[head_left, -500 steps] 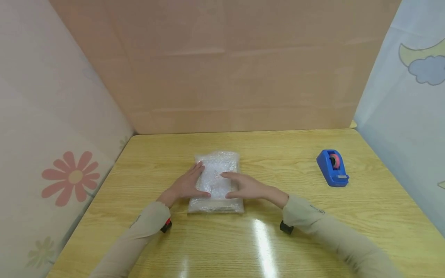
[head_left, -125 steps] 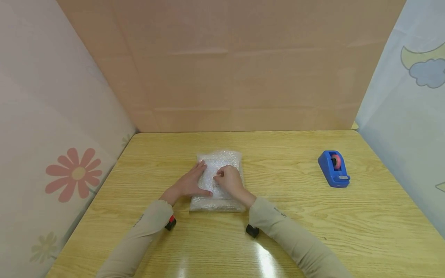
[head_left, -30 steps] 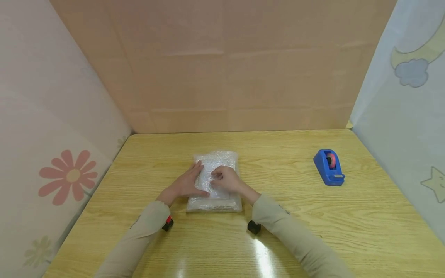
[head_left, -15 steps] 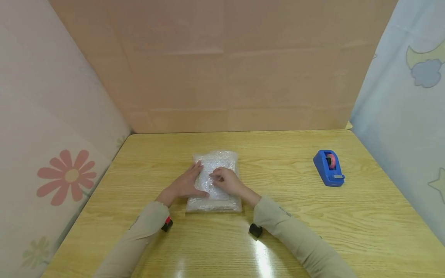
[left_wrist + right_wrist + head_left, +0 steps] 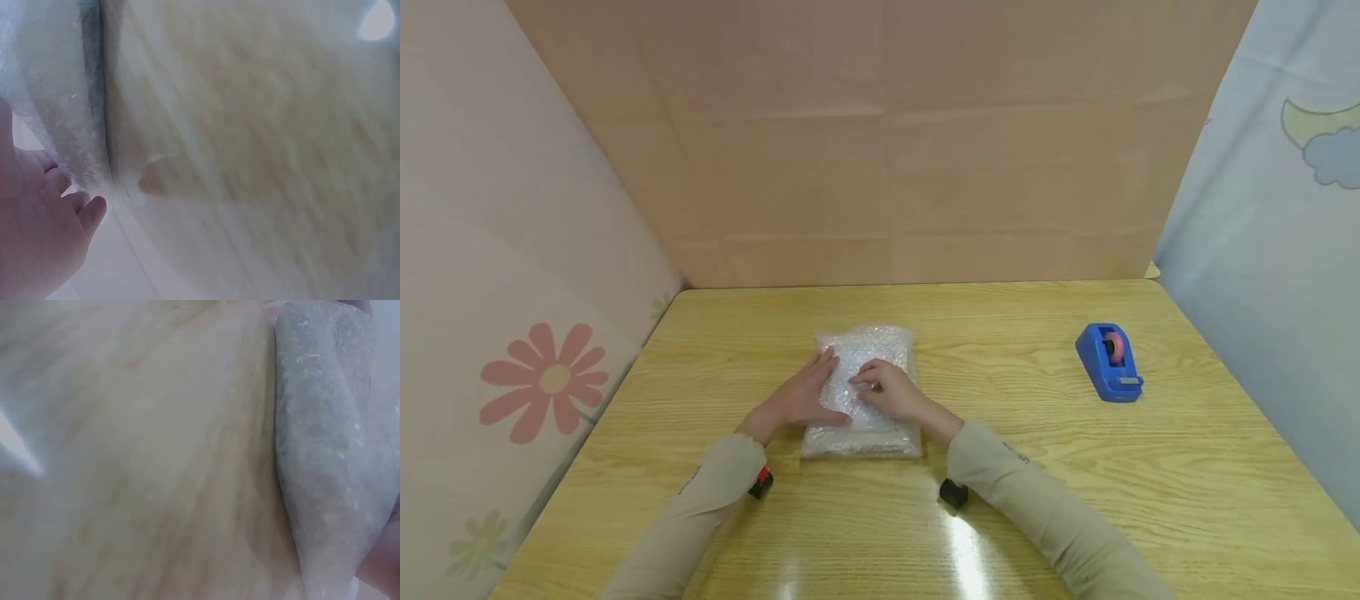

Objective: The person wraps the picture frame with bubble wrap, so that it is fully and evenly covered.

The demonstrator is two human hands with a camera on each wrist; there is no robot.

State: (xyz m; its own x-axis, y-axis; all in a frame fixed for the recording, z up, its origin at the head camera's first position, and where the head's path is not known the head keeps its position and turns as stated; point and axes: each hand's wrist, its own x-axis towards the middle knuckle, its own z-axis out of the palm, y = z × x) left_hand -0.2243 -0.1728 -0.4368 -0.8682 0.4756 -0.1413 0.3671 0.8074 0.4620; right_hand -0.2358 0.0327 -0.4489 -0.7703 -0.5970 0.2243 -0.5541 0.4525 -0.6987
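Note:
A flat package in bubble wrap [image 5: 861, 443] lies mid-table, a pale panel showing through its top. My left hand [image 5: 801, 400] rests along its left side, thumb and fingers spread. Over the middle of the package is my right hand [image 5: 891, 392], its fingers bent and the thumb close to the index fingertip; I cannot tell whether anything is pinched there. The left wrist view has the left hand [image 5: 40, 219] beside the wrapped edge [image 5: 53, 69]. In the right wrist view, the puffy wrap [image 5: 319, 431] hides most of the right hand [image 5: 382, 562].
A blue tape dispenser [image 5: 1108, 362] with a pink roll stands at the table's right. Behind the wooden table [image 5: 1000, 333] rises a brown panel [image 5: 880, 167], with patterned cloth [image 5: 550, 250] on both sides.
Much earlier the right hand was spread at the package's right side; later its fingers bent over the middle. In the last second its fingertips shifted slightly left. The left hand stayed put.

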